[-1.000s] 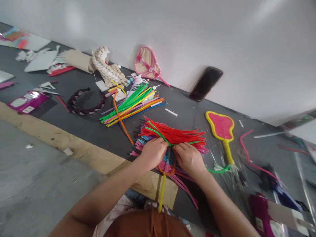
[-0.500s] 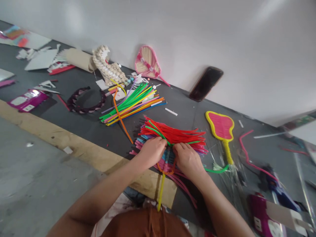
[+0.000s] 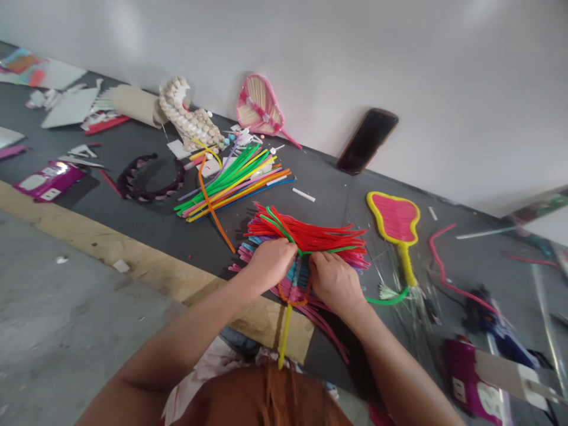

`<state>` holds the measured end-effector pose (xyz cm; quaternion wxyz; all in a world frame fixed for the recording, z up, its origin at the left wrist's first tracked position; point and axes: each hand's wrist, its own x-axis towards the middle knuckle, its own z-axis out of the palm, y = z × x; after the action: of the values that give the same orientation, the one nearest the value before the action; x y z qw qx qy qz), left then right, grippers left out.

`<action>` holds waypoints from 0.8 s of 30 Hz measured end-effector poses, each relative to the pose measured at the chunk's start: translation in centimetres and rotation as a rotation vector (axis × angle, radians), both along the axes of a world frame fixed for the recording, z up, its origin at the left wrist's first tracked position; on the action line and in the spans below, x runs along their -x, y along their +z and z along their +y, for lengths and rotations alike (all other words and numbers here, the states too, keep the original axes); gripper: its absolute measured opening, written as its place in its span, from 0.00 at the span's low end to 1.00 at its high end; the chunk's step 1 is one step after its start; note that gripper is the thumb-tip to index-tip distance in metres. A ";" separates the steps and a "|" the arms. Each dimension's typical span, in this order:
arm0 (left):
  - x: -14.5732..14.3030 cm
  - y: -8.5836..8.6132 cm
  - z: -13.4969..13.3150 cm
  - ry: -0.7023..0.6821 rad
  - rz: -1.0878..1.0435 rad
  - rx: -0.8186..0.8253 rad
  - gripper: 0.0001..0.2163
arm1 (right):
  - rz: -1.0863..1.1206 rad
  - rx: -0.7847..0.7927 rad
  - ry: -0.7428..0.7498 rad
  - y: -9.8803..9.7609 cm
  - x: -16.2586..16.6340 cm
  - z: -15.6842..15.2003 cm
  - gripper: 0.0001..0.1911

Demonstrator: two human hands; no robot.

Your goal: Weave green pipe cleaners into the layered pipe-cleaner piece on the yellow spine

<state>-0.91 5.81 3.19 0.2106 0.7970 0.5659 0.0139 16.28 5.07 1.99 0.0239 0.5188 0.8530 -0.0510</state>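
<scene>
**Item: fan (image 3: 319,236) of red pipe cleaners, in work.** It lies on the dark table (image 3: 146,219) near its front edge, directly before the person. Its red strands spread away from the body, over blue and pink layers.

**Green pipe cleaner (image 3: 284,228).** Crosses the fan's red strands and dips between the two hands.

**Left hand (image 3: 270,263).** At the fan's left middle. The fingers are curled tight and press down on the strands, and the fingertips are hidden under the knuckles.

**Right hand (image 3: 335,283).** At the fan's right middle, almost touching the left. It is closed to a pinch where the green pipe cleaner meets the strands.

**Yellow stem (image 3: 284,331).** Runs from the fan's base toward the person, below an orange loop (image 3: 290,299).

**Change over the last second.** Almost none: both hands keep the same hold at the same crossing, and only the view drifts. The work stays at this one point of the fan.

**Surroundings.**
- A loose bundle (image 3: 235,183) of mixed pipe cleaners lies beyond the fan, to its left.
- A pink paddle (image 3: 394,218) with a yellow edge lies to the fan's right.
- A phone (image 3: 367,141) leans on the wall beyond the fan.
- A dark headband (image 3: 148,180) lies far left of the fan.
</scene>
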 end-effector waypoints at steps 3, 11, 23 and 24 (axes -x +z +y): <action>-0.3 0.5 0.1 -0.040 0.053 0.020 0.10 | -0.002 0.012 -0.005 0.0 0.1 0.1 0.09; -0.9 0.7 0.6 -0.011 0.126 0.040 0.09 | 0.026 0.016 0.014 -0.1 0.2 0.1 0.10; -0.5 0.8 0.0 -0.013 0.080 0.021 0.08 | 0.105 0.042 0.055 0.5 -0.6 0.3 0.07; -0.3 0.9 -0.1 -0.003 0.073 0.021 0.09 | 0.100 0.049 0.055 0.8 -0.8 0.3 0.07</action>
<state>-0.57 5.73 4.11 0.1984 0.7957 0.5719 -0.0215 17.03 5.40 2.78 -0.0046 0.4915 0.8655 -0.0969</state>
